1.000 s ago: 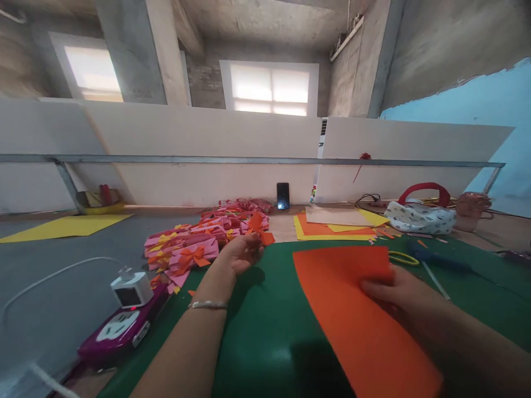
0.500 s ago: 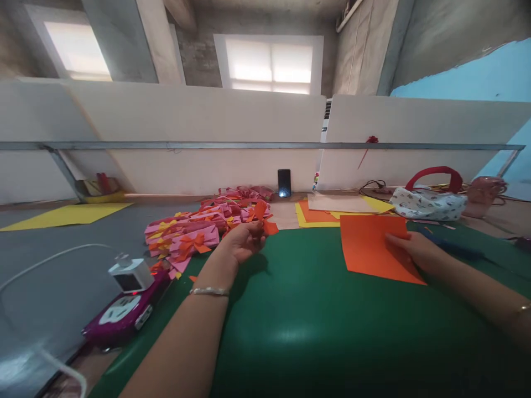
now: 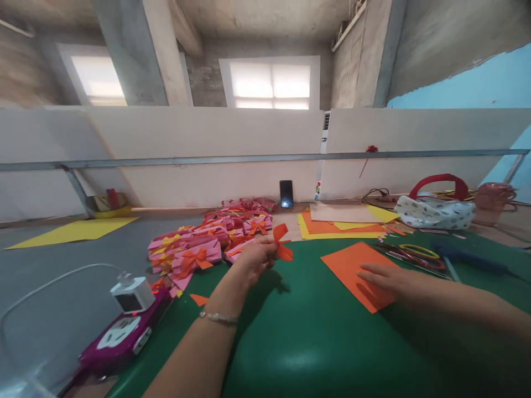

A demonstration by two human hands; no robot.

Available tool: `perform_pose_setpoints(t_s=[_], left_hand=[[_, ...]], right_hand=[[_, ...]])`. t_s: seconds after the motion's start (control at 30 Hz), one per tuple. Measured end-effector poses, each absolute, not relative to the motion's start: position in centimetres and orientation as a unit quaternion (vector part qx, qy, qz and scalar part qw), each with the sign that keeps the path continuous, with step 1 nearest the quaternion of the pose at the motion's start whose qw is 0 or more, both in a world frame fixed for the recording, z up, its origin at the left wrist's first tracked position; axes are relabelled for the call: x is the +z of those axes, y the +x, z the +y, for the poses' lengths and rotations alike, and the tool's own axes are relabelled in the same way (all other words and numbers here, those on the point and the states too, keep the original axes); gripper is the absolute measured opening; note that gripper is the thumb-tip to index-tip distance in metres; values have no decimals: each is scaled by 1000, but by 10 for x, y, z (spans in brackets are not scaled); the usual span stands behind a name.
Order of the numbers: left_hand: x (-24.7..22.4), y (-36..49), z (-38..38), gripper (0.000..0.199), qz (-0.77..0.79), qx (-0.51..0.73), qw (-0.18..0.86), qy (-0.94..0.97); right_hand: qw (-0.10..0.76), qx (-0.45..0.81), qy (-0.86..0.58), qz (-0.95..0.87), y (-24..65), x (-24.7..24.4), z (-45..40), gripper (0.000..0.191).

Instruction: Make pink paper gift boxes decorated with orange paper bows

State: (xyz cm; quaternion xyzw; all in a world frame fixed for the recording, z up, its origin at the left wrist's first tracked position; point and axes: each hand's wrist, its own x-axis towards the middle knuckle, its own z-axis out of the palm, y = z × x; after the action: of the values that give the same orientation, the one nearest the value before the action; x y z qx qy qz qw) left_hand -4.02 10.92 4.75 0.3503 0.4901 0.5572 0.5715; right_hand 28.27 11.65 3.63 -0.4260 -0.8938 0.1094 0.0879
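An orange paper bow (image 3: 282,243) is pinched in the fingers of my left hand (image 3: 258,258), raised above the green mat (image 3: 298,331). My right hand (image 3: 384,276) rests its outstretched fingers on an orange paper sheet (image 3: 346,271), which lies at an angle on the mat. Beside my left hand is a heap of pink paper pieces (image 3: 211,243) with orange and yellow bows. Scissors (image 3: 418,257) lie just beyond my right hand.
A phone (image 3: 286,193) stands at the back, near stacked coloured sheets (image 3: 309,226). At the right are a patterned basket (image 3: 433,213) and a blue tool (image 3: 473,258). A purple power strip (image 3: 120,331) with a white plug (image 3: 133,294) sits at the left.
The orange sheet has come down onto the mat, and my right hand has let go of its edge and now lies flat on it. My left hand has moved right with the bow.
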Motion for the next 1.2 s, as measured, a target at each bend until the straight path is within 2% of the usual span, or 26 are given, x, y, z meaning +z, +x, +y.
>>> perform_pose_setpoints(t_s=[0.07, 0.17, 0.23, 0.3, 0.37, 0.5, 0.97, 1.03, 1.13, 1.2], left_hand=[[46, -36, 108, 15, 485, 539, 572, 384], [41, -33, 109, 6, 477, 509, 577, 425], [37, -33, 110, 14, 473, 495, 579, 442], [33, -33, 112, 20, 476, 481, 577, 457], [31, -32, 113, 22, 482, 471, 572, 468], [29, -24, 111, 21, 499, 435, 576, 480], [27, -15, 106, 25, 474, 372, 628, 493], [32, -10, 103, 28, 464, 392, 624, 491], [36, -4, 101, 43, 466, 439, 599, 482], [37, 0, 101, 50, 455, 445, 598, 487]], right_hand=[[97, 120, -378, -913, 261, 55, 117, 54], [215, 129, -383, -889, 215, 81, 126, 35], [284, 176, -376, -864, 185, 86, 134, 31], [318, 262, -363, -836, 166, 80, 141, 29], [331, 318, -351, -816, 158, 68, 144, 28], [356, 351, -339, -797, 162, 51, 143, 23], [346, 459, -354, -738, 160, 41, 138, 15], [355, 444, -374, -733, 160, 42, 137, 12], [378, 326, -416, -760, 159, 45, 132, 6], [383, 250, -427, -781, 158, 47, 128, 10]])
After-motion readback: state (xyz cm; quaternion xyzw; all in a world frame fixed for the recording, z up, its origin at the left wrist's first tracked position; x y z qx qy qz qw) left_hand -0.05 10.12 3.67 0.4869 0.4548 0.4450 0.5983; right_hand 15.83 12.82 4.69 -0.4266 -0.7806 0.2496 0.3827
